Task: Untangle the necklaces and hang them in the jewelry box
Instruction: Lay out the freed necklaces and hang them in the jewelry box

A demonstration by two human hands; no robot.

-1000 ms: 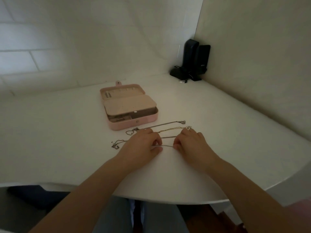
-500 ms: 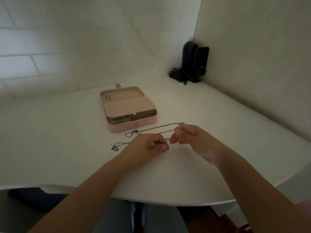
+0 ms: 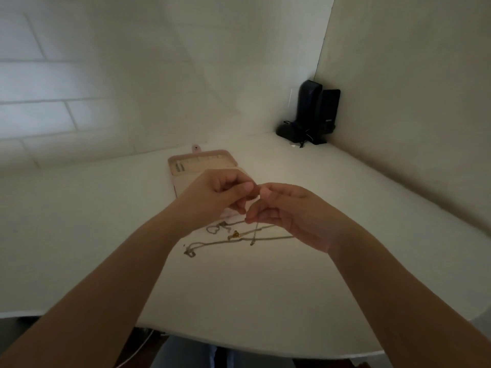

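Thin tangled necklaces [image 3: 233, 239] lie on the white table [image 3: 265, 293], with a heart pendant [image 3: 212, 229] and a small gold charm [image 3: 235, 235] among them. My left hand [image 3: 220, 197] and my right hand [image 3: 287, 211] are raised above the table, fingertips close together, both pinching one chain. A strand of it hangs from my right fingers down to the table. The open pink jewelry box [image 3: 202, 163] stands behind my hands, its front half hidden by them.
Black speakers [image 3: 316, 112] with a cable stand in the far right corner against the wall. The table's curved front edge [image 3: 265, 351] runs near my body. White walls close off the back and right sides.
Both hands have lifted off the table with a chain pinched between them and now cover the box's front. The view has moved closer. The other chains have shifted on the table.
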